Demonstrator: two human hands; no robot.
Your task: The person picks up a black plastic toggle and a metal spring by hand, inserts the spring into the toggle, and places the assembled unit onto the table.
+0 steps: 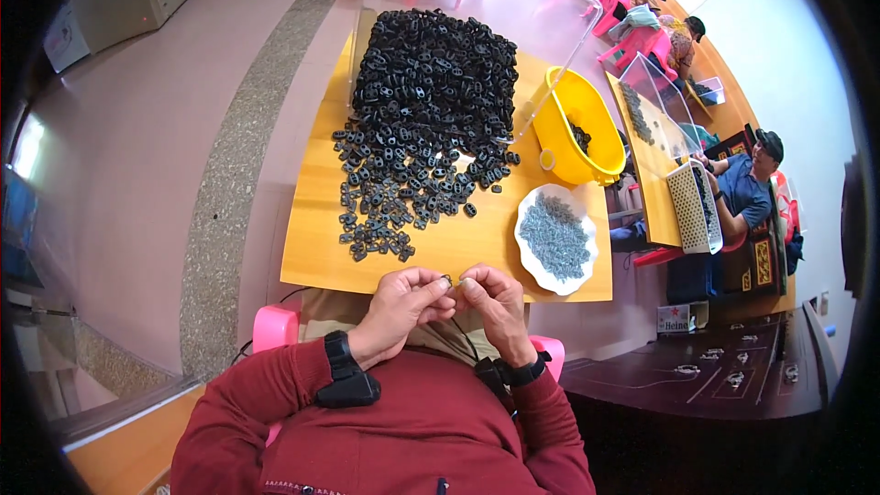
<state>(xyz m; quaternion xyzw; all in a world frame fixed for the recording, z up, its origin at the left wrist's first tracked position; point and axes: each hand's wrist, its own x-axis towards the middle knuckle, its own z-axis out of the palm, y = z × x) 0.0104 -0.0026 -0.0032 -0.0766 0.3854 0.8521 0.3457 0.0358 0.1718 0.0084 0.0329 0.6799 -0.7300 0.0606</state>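
Observation:
My left hand (408,304) is closed in a pinch on a small black plastic piece (447,280), just past the table's near edge. Close beside it, my right hand (493,304) pinches thumb against forefinger. Whatever lies between those fingertips is too small to make out. Ahead of my hands, a spread of black two-holed plastic pieces (403,188) runs back into a large heap (435,73). To the right stands a white scalloped dish (520,236) full of tiny grey pieces (555,238).
A clear plastic bin (568,32) lies around the heap on the wooden table (312,238). Right of it, a yellow tub (587,160) holds some black pieces. At another table on the right, a person (747,188) sits by a white perforated basket (694,206).

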